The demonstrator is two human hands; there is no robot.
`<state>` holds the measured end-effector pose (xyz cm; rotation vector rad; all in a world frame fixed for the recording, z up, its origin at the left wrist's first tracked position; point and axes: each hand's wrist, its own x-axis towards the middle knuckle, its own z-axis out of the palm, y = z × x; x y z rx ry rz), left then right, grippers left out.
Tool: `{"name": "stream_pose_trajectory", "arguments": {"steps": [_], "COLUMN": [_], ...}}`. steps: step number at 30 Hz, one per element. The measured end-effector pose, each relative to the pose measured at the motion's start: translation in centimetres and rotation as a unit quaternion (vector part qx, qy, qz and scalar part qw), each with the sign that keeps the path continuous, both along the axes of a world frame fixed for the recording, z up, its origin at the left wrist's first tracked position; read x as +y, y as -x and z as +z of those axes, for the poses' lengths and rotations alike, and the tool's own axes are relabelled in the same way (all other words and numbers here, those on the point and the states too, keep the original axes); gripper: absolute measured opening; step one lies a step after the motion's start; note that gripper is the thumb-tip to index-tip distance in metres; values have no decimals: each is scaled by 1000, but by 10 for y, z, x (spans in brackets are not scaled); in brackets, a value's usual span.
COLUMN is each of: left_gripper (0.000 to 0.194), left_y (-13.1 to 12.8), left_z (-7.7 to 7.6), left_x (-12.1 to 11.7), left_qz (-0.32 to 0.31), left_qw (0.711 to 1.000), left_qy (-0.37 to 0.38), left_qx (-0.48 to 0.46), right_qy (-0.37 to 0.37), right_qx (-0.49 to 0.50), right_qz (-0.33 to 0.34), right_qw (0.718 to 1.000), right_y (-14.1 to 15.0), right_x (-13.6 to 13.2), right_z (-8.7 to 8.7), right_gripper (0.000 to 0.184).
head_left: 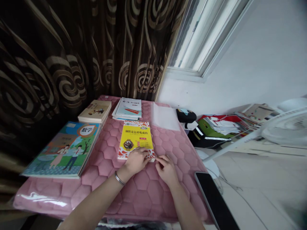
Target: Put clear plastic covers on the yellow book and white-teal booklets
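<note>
ok so the yellow book (131, 135) is lying between the tabletop's (146, 191) left and right edges, right hand (166, 168) pinching its near corner; left hand (136, 160) on top, can't tell if gripping.

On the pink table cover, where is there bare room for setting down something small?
Between the blue book and yellow book; also between the right hand and black slab. Crowded: far side, with tan books and white booklets.
</note>
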<state>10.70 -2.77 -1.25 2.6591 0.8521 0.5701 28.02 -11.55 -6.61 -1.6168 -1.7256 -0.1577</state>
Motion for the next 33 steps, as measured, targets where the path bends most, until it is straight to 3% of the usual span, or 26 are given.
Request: {"name": "stream_pose_trajectory", "arguments": {"steps": [5,9,12,15,20,24,27,33], "left_gripper": [29,36,29,21,17,18,19,13], "left_y": [11,53,90,109,95,86,94,123], "left_z": [-7,-14,-16,-16,-18,-19,-20,-25], "left_x": [-1,8,18,22,13,11,15,27], "left_qz": [14,52,80,101,79,65,60,128], "left_qw": [1000,998,995,992,993,994,993,985], "left_qy": [-18,-43,-50,-59,-68,-67,-58,-18], "left_qx": [-2,-4,-15,-36,-63,-64,-82,-115], "right_qy": [30,27,19,13,47,43,30,26], "right_qx": [48,86,42,-31,-75,-66,-48,-26], "right_qz": [-2,-12,18,37,61,71,72,23], "right_qw": [998,996,999,999,994,994,996,999], "right_y": [1,3,10,27,71,88,80,32], "right_x": [-3,-5,-3,3,26,39,38,19], "right_z": [2,7,13,22,34,31,26,13], "right_gripper": [26,29,26,19,18,8,12,9]}}
